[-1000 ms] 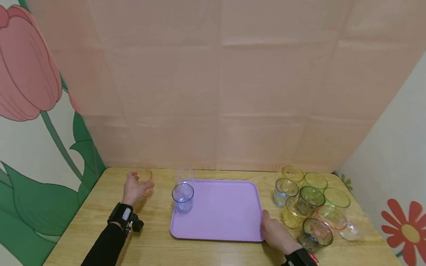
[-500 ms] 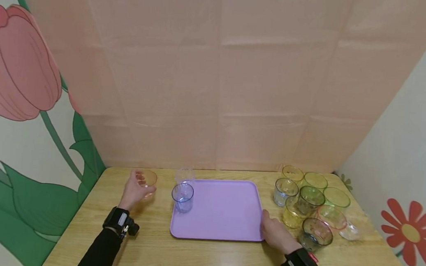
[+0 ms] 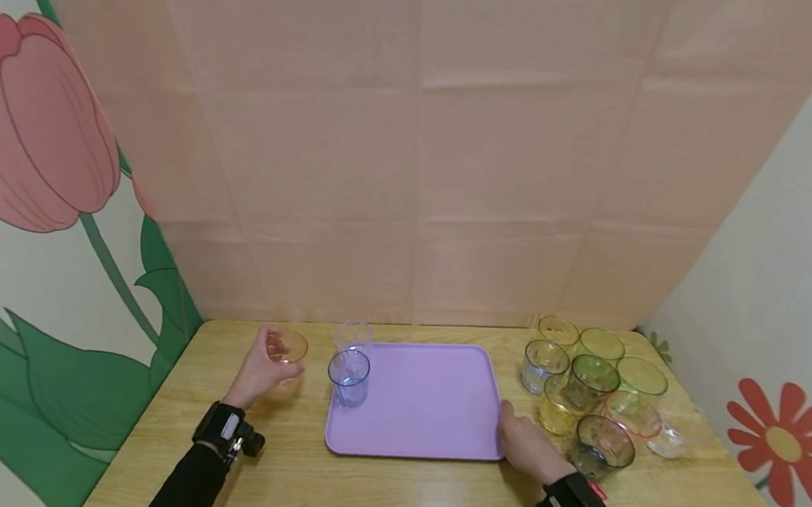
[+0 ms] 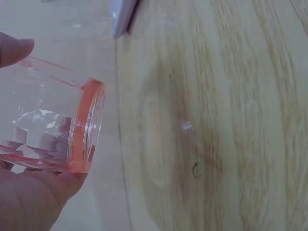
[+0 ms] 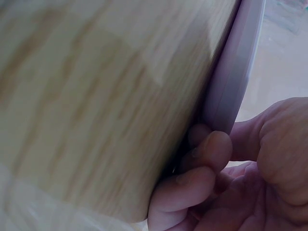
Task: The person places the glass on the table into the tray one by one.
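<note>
My left hand (image 3: pixel 261 367) holds a clear drinking glass with an orange-pink tint (image 3: pixel 292 349), left of the purple tray (image 3: pixel 423 412). In the left wrist view the thumb and fingers lie on either side of this glass (image 4: pixel 45 113), and its thick orange base hangs apart from the wooden table. At the tray's front right corner, my right hand (image 3: pixel 527 444) grips the edge. The right wrist view has curled fingers (image 5: pixel 185 192) under the tray rim (image 5: pixel 233 77) and the thumb over it. A blue glass (image 3: pixel 349 381) stands upright at the tray's left side.
A faint clear glass (image 3: pixel 354 335) is behind the blue one, at the tray's back left corner. Several yellow, green, pink and grey glasses (image 3: pixel 593 384) crowd together right of the tray. A paper-covered wall (image 3: pixel 416 207) borders the table's back edge.
My left hand has moved a little to the right with the orange-tinted glass, closer to the tray. My right hand, the tray and the other glasses have stayed put.
</note>
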Motion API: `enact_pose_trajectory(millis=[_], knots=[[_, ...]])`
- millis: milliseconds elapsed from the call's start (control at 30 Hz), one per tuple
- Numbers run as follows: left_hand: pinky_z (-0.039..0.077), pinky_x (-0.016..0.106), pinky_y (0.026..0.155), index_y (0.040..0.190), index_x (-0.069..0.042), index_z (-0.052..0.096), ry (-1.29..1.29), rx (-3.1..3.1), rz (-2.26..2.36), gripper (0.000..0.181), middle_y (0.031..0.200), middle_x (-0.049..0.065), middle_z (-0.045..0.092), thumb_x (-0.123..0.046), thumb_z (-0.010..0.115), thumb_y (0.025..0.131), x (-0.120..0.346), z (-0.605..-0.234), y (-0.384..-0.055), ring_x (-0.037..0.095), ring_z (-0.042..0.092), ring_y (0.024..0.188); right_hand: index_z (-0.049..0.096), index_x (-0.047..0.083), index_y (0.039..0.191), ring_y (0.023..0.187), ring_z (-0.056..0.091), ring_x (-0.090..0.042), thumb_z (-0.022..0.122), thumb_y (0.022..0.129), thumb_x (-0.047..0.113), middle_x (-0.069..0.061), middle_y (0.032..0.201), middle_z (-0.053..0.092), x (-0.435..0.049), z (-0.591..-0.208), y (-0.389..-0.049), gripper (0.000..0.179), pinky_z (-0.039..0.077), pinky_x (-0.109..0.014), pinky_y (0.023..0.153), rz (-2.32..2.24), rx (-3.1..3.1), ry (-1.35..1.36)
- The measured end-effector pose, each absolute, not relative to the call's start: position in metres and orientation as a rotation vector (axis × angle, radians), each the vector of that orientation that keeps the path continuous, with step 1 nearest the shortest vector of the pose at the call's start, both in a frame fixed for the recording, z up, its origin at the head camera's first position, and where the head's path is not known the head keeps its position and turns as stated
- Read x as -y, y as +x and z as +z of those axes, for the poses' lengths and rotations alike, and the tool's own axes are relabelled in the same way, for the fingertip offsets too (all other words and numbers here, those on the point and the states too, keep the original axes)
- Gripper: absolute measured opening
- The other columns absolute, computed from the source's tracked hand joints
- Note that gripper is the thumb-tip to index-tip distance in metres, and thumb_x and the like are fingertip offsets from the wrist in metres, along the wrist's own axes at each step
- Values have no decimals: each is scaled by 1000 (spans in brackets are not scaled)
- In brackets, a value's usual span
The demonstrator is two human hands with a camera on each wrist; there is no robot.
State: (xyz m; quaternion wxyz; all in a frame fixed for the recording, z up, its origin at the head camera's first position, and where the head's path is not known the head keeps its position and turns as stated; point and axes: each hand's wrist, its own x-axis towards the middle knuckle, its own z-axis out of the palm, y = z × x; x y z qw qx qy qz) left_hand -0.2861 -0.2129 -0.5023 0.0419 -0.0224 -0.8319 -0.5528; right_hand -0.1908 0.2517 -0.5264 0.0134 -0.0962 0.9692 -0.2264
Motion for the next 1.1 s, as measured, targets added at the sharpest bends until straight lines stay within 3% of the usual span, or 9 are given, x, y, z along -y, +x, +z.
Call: enact_pose_trajectory(millis=[300,467,700,1100], knots=[[50,49,105,140,2,43,-93,2549,-1751,76,129,24,58,-5,84,76,210,-504,-277,40,56,123,45,-12,120,62,56,-23,46,102,2,-16,74,62,-251,-528,-190,23,50,-41,50,-692,-3021,-306],[58,36,96,139,-2,42,-146,2480,-1861,74,134,24,56,1,82,77,208,-501,-269,40,57,124,44,-13,121,62,55,-22,46,102,1,-15,74,61,-251,-528,-191,25,49,-40,51,-696,-3014,-307],[56,19,87,134,-2,43,-242,2436,-1953,70,129,28,57,9,80,76,203,-498,-259,44,54,123,44,-13,120,61,55,-22,47,101,1,-15,72,60,-252,-530,-192,24,48,-39,49,-692,-3026,-320],[56,36,101,135,-2,44,-298,2421,-1952,73,124,23,60,8,84,74,198,-494,-244,41,57,121,44,-11,118,60,55,-22,46,102,2,-15,72,61,-254,-532,-193,21,48,-40,49,-678,-3033,-326]])
